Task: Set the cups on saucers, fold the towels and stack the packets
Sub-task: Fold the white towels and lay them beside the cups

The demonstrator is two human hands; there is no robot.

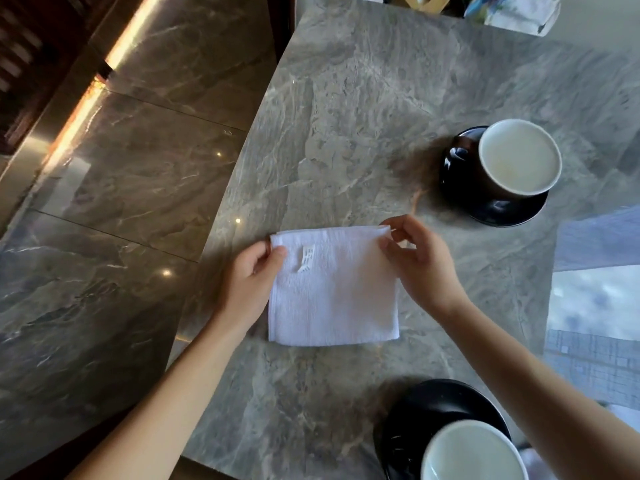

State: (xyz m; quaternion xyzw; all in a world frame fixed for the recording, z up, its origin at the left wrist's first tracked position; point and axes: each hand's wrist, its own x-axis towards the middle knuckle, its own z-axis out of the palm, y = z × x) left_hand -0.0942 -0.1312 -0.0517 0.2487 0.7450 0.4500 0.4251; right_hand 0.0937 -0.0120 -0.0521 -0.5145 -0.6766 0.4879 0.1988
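Towel: a white towel [332, 289] lay folded into a rough square on the grey marbled surface [363, 109], near its middle, with a small label showing close to the upper left corner.
Left hand: the left hand [251, 278] pinched the towel's upper left corner, thumb on top and fingers curled under the edge.
Right hand: the right hand [417, 258] pinched the upper right corner, where the layered edges met, between thumb and fingertips.
Far cup: a dark cup with a white inside [516, 157] stood on a black saucer [498, 211], well apart from the towel to the upper right; whether it held liquid could not be told.
Near cup: a second cup [472, 452] sat on another black saucer [422, 410] at the lower right, partly behind the right forearm.
Far edge: a white packet-like bundle [516, 10] lay at the top of the surface, too blurred to read.
Floor: polished stone tiles [131, 174] showed to the left.
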